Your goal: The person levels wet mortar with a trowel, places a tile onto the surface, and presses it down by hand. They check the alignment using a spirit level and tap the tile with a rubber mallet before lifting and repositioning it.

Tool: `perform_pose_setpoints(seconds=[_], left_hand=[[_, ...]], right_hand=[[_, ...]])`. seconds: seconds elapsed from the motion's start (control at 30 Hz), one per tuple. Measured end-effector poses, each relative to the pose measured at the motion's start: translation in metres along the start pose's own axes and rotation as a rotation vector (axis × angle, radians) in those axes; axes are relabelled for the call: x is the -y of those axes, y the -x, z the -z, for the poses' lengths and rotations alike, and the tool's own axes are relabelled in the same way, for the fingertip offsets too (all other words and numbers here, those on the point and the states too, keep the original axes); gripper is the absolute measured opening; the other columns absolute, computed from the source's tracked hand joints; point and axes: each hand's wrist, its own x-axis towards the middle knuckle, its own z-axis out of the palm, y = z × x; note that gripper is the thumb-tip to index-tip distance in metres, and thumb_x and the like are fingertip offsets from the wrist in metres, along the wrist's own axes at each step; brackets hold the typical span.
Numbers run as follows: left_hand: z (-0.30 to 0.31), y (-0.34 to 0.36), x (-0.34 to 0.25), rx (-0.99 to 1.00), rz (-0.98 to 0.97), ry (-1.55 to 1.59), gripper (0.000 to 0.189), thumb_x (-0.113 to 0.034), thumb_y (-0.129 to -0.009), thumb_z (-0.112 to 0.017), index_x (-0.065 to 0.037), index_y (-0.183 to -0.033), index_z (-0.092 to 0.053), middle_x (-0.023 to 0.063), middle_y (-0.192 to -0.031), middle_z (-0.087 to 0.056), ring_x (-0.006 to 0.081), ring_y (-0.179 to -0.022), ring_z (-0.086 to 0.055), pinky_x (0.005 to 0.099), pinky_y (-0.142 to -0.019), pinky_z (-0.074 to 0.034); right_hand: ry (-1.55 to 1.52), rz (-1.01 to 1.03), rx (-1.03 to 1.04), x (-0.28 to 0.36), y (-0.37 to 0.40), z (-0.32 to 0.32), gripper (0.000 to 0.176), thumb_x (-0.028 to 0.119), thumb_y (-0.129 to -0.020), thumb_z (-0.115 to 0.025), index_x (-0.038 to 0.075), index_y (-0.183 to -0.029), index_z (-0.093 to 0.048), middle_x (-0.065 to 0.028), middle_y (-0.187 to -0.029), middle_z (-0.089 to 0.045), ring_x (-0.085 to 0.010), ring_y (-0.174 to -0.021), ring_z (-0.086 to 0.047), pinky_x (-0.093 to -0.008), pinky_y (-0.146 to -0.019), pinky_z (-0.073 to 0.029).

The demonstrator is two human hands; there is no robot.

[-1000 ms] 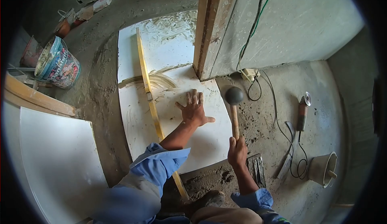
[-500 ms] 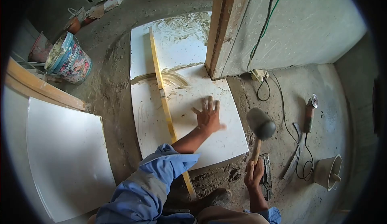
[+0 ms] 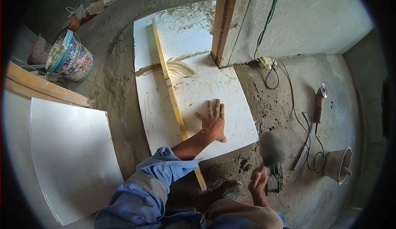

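My left hand (image 3: 213, 123) lies flat with fingers spread on a large white tile (image 3: 237, 117), to the right of a long yellow level (image 3: 176, 111). My right hand (image 3: 258, 180) is wrapped round the handle of a rubber mallet (image 3: 271, 148), whose dark head is blurred near the tile's lower right corner. Another white tile (image 3: 181, 39) with grey smears adjoins the first one at its far side. The level lies lengthwise across both tiles.
Stacked white tiles (image 3: 74, 154) lie at left, below a paint bucket (image 3: 76, 62). A wooden door frame (image 3: 225, 27) stands beside the tiles. At right are an angle grinder (image 3: 319, 103), its cable and a pale bucket (image 3: 339, 165). A shoe (image 3: 232, 190) is near the tile's front edge.
The mallet and my right hand have moved lower in the view. The tiles and level appear shifted as the view has changed. My left hand remains spread on the tile.
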Motion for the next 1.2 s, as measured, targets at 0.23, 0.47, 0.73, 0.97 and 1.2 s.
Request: perform_pose_setpoints(seconds=[0.23, 0.47, 0.73, 0.97, 1.2], left_hand=[[-0.001, 0.0, 0.003, -0.007, -0.003, 0.003, 0.149, -0.055, -0.051, -0.093, -0.005, -0.16, -0.005, 0.0113, -0.169, 0.003, 0.041, -0.154, -0.002, 0.0838, -0.102, -0.026], [-0.005, -0.001, 0.005, -0.027, -0.018, -0.005, 0.148, -0.056, -0.051, -0.092, -0.006, -0.16, -0.005, 0.0114, -0.169, 0.002, 0.0406, -0.154, -0.003, 0.0835, -0.102, -0.026], [-0.014, -0.002, 0.009, -0.124, -0.041, 0.044, 0.148, -0.053, -0.046, -0.095, -0.007, -0.159, -0.012, 0.0119, -0.168, -0.005, 0.0408, -0.153, -0.007, 0.0842, -0.102, -0.024], [-0.007, 0.006, 0.044, -0.076, -0.202, -0.14, 0.138, -0.042, -0.05, -0.095, -0.007, -0.158, -0.017, 0.0167, -0.167, -0.01, 0.039, -0.153, -0.015, 0.063, -0.111, -0.038], [-0.003, 0.008, 0.045, -0.051, -0.194, -0.145, 0.136, -0.041, -0.051, -0.095, -0.008, -0.159, -0.018, 0.0158, -0.167, -0.01, 0.0347, -0.154, -0.014, 0.0594, -0.112, -0.038]], right_hand=[[-0.004, -0.211, 0.102, 0.001, 0.008, -0.007, 0.04, 0.038, -0.104, -0.046, -0.001, -0.095, -0.052, -0.0248, -0.067, -0.06, -0.0479, -0.063, -0.061, -0.0526, -0.054, -0.044], [0.075, -0.262, 0.169, -0.003, 0.019, -0.007, 0.035, 0.034, -0.104, -0.047, 0.001, -0.094, -0.051, -0.0248, -0.067, -0.059, -0.0501, -0.063, -0.06, -0.0536, -0.055, -0.044], [-0.1, -0.216, 0.152, -0.005, 0.003, -0.008, 0.055, 0.052, -0.102, -0.042, -0.002, -0.098, -0.054, -0.0135, -0.062, -0.053, -0.0243, -0.05, -0.054, -0.0382, -0.047, -0.039], [-0.284, 0.06, 0.047, 0.05, -0.005, 0.009, 0.057, 0.057, -0.104, -0.034, 0.005, -0.089, -0.052, -0.0049, -0.064, -0.047, -0.0114, -0.054, -0.043, -0.0263, -0.048, -0.033], [0.307, -0.336, 0.411, -0.009, 0.048, -0.006, 0.034, 0.035, -0.101, -0.051, 0.0, -0.099, -0.052, -0.0252, -0.068, -0.061, -0.0504, -0.068, -0.062, -0.0524, -0.055, -0.046]])
